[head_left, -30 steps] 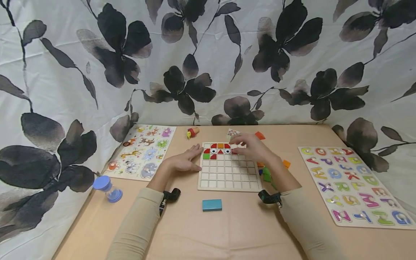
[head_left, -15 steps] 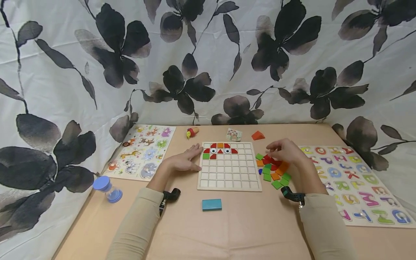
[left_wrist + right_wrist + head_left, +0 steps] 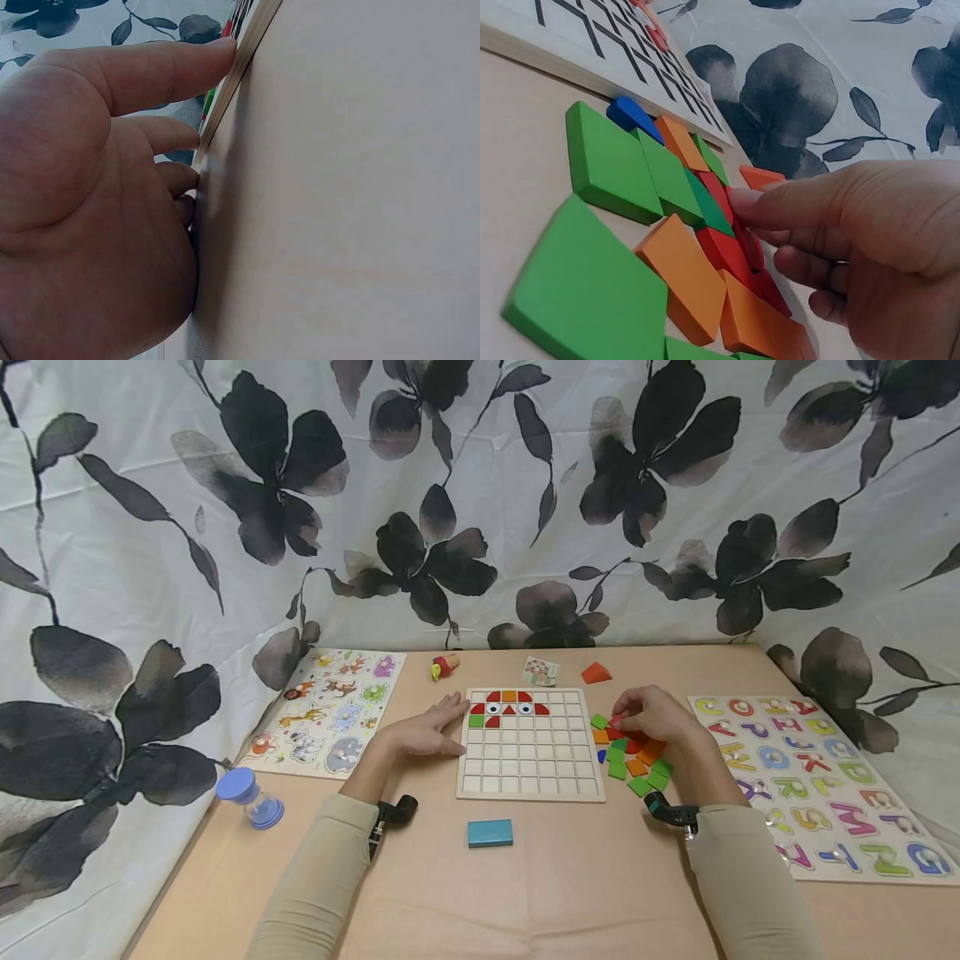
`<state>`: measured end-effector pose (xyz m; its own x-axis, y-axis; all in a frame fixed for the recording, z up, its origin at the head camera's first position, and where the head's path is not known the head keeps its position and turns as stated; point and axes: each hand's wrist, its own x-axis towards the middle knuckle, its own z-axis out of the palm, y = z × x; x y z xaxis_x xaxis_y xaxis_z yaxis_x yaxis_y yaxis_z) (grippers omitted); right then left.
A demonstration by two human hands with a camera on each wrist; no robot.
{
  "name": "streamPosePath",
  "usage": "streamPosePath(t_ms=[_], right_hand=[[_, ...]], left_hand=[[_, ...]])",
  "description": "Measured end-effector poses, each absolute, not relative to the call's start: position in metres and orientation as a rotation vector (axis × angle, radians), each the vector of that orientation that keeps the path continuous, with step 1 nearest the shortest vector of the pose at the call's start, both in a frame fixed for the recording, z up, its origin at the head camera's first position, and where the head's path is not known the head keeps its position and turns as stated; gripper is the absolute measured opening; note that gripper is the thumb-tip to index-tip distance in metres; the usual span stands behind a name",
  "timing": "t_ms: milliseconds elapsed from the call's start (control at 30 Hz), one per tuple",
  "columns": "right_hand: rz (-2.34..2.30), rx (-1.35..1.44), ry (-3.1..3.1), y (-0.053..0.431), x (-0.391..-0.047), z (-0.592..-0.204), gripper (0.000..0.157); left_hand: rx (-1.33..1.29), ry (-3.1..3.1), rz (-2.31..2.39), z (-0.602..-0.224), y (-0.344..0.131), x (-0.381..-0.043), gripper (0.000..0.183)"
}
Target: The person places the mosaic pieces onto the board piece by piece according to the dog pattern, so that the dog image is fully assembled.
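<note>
My left hand (image 3: pixel 427 729) rests flat with fingers spread at the left edge of a white grid board (image 3: pixel 531 768). In the left wrist view, its thumb and fingertips touch the board's wooden side. Red, orange, green and eye-patterned pieces fill cells in the board's upper left. Right of the board, my right hand (image 3: pixel 654 720) pinches a red block (image 3: pixel 746 236) between thumb and fingers, within a pile of loose blocks. The fingers partly hide that block. Green blocks (image 3: pixel 611 161), orange blocks (image 3: pixel 686 277) and a blue block (image 3: pixel 634 118) lie around it.
A small pattern card (image 3: pixel 541 671), an orange-red block (image 3: pixel 596 673) and a red-and-yellow toy (image 3: pixel 445 666) lie behind the board. An animal board (image 3: pixel 330 714) is left, a letter board (image 3: pixel 821 785) right. A teal block (image 3: pixel 490 833) lies in front; a blue sand timer (image 3: pixel 251 797) stands left.
My right hand has moved from the board's upper cells rightward to the block pile, then lowered its fingertips onto a red block. The left hand has stayed at the board's edge.
</note>
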<state>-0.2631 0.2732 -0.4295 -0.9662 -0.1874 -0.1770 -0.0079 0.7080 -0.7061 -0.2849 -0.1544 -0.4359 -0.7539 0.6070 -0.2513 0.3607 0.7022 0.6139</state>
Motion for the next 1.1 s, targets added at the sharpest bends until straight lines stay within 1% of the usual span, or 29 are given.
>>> streamPosePath(t_ms=[133,267,367,533,667,833,967,1100], right_hand=[[-1.217,-0.147,2.688,0.270,-0.264,-0.431,0.016],[-1.335,-0.226,2.785,0.260,-0.267,-0.428,0.017],[-1.439,-0.325,2.844,0.244,-0.270,-0.423,0.019],[-1.592,-0.464,2.791,0.207,-0.276,-0.415,0.016],[-1.513,-0.560,2.757,0.175,-0.283,-0.415,0.011],[-1.318,-0.644,2.749,0.147,-0.292,-0.419,0.011],[-1.192,-0.629,2.737,0.136,-0.292,-0.424,0.011],[-1.160,-0.578,2.730,0.129,-0.287,-0.423,0.010]], left_hand=[[0.752,2.467,0.755,-0.438,-0.155,-0.287,0.091],[0.750,2.465,0.754,-0.437,-0.156,-0.288,0.091],[0.751,2.467,0.755,-0.437,-0.157,-0.289,0.091],[0.752,2.470,0.750,-0.436,-0.157,-0.288,0.091],[0.757,2.472,0.754,-0.436,-0.157,-0.288,0.091],[0.768,2.468,0.770,-0.435,-0.156,-0.287,0.090],[0.755,2.463,0.758,-0.436,-0.156,-0.287,0.090],[0.749,2.460,0.760,-0.436,-0.156,-0.287,0.090]])
